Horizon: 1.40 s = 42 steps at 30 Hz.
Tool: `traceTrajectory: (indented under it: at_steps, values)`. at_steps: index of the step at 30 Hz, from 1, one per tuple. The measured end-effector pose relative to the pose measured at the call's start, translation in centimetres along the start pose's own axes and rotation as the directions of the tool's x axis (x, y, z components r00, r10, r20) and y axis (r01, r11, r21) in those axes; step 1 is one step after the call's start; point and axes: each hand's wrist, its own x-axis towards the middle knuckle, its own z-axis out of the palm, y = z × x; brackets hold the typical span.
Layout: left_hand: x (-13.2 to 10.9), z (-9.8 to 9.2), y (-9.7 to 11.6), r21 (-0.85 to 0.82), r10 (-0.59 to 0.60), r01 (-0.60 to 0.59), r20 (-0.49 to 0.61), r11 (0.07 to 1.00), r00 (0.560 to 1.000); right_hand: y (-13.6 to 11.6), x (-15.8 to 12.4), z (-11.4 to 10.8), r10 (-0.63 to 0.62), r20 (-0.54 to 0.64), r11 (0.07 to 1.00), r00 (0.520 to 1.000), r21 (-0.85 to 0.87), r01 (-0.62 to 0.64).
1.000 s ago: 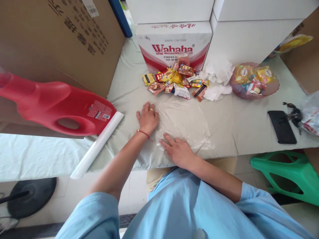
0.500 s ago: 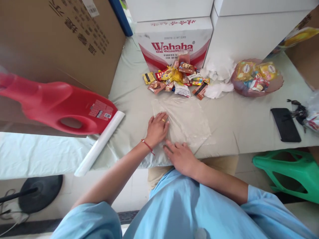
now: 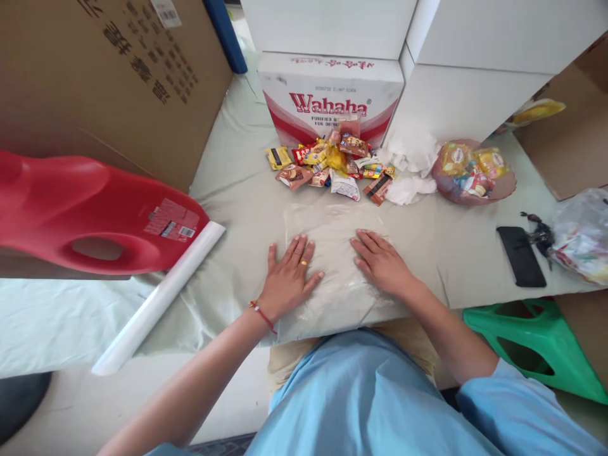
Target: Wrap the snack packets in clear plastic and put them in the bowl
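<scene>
A thin clear plastic sheet [image 3: 335, 253] lies on the cloth-covered table in front of me; whether it is a bag or a film I cannot tell. My left hand [image 3: 289, 275] rests flat on its left side, fingers spread, with a ring and a red bracelet. On the sheet's right side lies my right hand [image 3: 380, 261], palm down and fingers stretched out. Beyond both hands is a pile of small wrapped snacks [image 3: 330, 161], heaped against a white and red Wahaha box [image 3: 327, 88].
A white roll [image 3: 161, 297] lies slantwise at left beside a red plastic jug [image 3: 99, 215] and a brown carton [image 3: 118, 82]. Crumpled white tissue [image 3: 411, 158], a pink bowl [image 3: 475, 190] of snacks and a black phone [image 3: 521, 256] are at right. A green stool [image 3: 536, 345] stands below.
My right hand has moved right and forward, away from my left hand, across the plastic sheet. The left hand's fingers have spread. The camera view has shifted slightly.
</scene>
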Motion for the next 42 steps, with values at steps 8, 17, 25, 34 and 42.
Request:
traceTrajectory:
  at_steps: [8,17,25,34,42]
  values:
    - [-0.8,-0.1,-0.8,-0.031,-0.022,0.021,-0.03,0.999,0.999,4.0,9.7,-3.4,0.131,-0.209,0.978,0.969,-0.135,-0.161]
    - [-1.6,0.0,-0.6,-0.043,-0.031,0.03,-0.023,0.999,0.999,3.6,13.4,-3.2,0.08,-0.338,0.973,0.938,-0.178,-0.148]
    - [-1.8,0.0,-0.5,-0.054,-0.035,0.033,-0.039,0.998,0.999,5.7,10.9,-5.1,-0.035,-0.164,0.987,0.986,-0.163,0.008]
    - [-1.8,-0.4,0.0,0.014,-0.052,0.052,-0.018,0.999,0.998,5.6,16.9,-5.0,-0.022,0.149,0.967,0.989,-0.247,0.059]
    - [-1.9,-0.1,-0.1,-0.054,-0.046,0.044,-0.036,0.998,0.998,5.9,8.5,-7.9,-0.017,-0.111,0.993,0.994,-0.115,0.004]
